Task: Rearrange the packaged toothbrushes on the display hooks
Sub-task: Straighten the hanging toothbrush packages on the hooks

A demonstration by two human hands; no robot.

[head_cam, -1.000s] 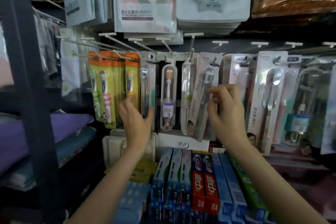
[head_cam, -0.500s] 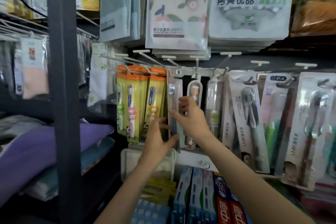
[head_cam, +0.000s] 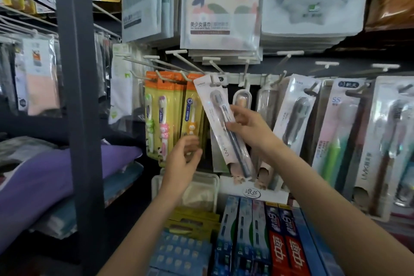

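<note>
Toothbrush pack point(head_cam: 224, 123): tilted at its hook point(head_cam: 214, 82), pinched mid-card by right hand point(head_cam: 247, 124). Likely light, flexing card with slick blister; best held by card edges. Left hand point(head_cam: 182, 163) below, fingers loosely apart, empty.

My right hand point(head_cam: 248, 125) holds a toothbrush pack point(head_cam: 220, 123) tilted toward eleven o'clock, its top at a display hook point(head_cam: 214, 76), with my left hand point(head_cam: 183, 159) at its seven o'clock, apart from it. Children's toothbrush packs point(head_cam: 165, 116) hang at the pack's nine o'clock, more hanging packs point(head_cam: 295, 116) at three. Toothpaste boxes point(head_cam: 280, 242) lie at six o'clock, towel packs point(head_cam: 220, 6) hang at twelve.
</note>
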